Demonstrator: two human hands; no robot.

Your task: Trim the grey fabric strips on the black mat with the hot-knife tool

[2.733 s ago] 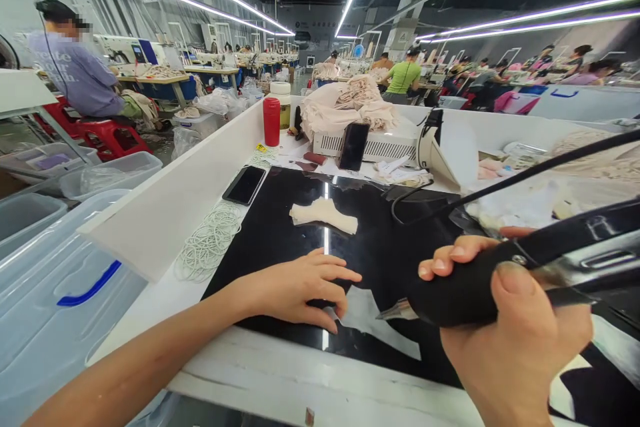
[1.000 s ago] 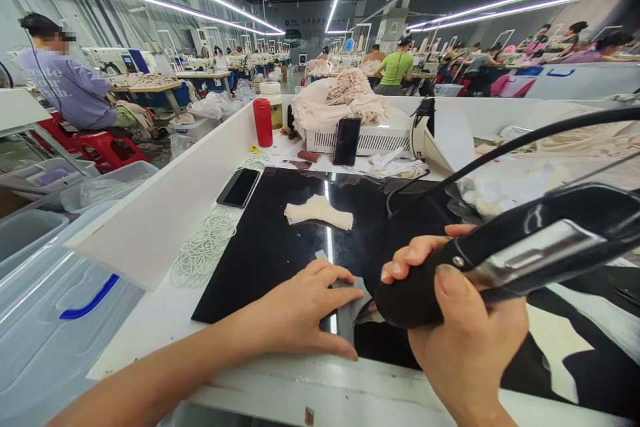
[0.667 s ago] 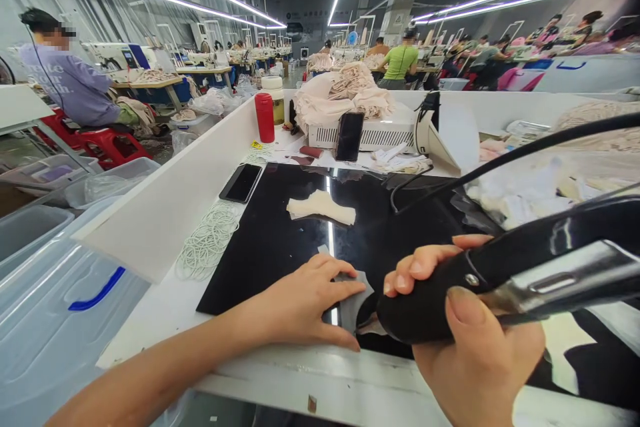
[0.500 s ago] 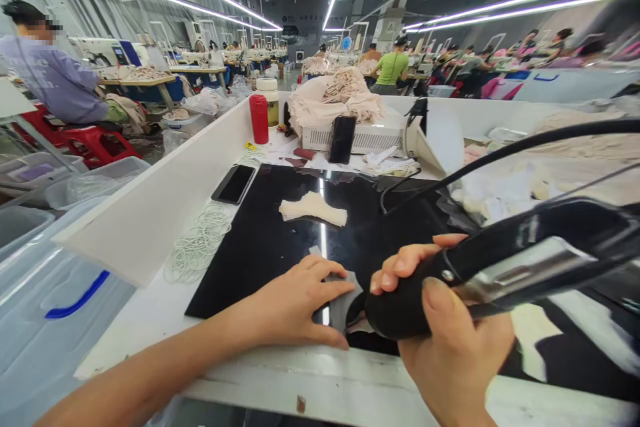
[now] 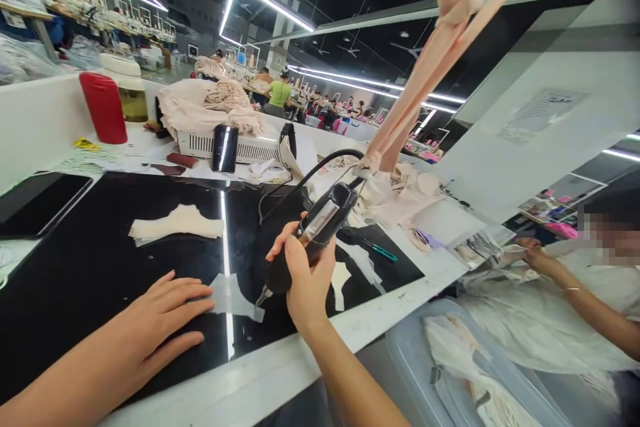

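My left hand (image 5: 163,323) lies flat with fingers spread on the black glossy work surface (image 5: 75,267), its fingertips resting on the edge of a thin pale fabric piece (image 5: 235,299). My right hand (image 5: 305,277) is wrapped round a black corded hand tool (image 5: 313,230) held upright, its metal tip touching the right end of that fabric piece. A small stack of cream fabric pieces (image 5: 175,223) lies farther back on the black surface.
A red bottle (image 5: 104,107), a jar, a white box (image 5: 235,145) heaped with pink garments, two phones (image 5: 224,148) and a teal pen (image 5: 380,251) stand around. Pink straps (image 5: 430,60) hang overhead. A co-worker's hand (image 5: 530,255) works at the right, above clear bins (image 5: 450,360).
The view has swung to the right, bringing the co-worker and hanging straps into sight. My left hand has shifted left along the fabric piece; the right hand still grips the tool.
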